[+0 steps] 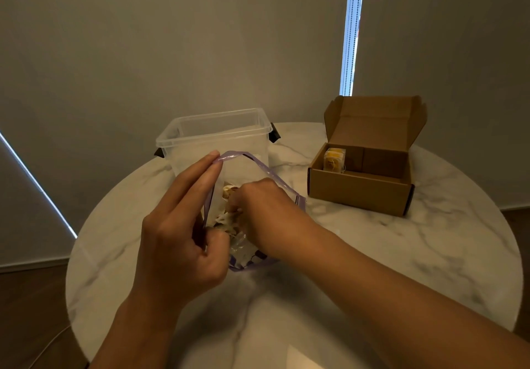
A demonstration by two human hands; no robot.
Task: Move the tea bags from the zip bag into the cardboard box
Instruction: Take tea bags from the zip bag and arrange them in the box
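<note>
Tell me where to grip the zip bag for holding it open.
Grip the zip bag by its purple rim, from the left, as the left hand does. The mouth faces up, the rim looks stiffest, and the right hand enters from the right.

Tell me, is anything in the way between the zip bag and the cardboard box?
Nothing visible is. The right hand is inside the zip bag, and only bare table lies between it and the open cardboard box to the right. The clear container stands behind the bag, off that path.
</note>
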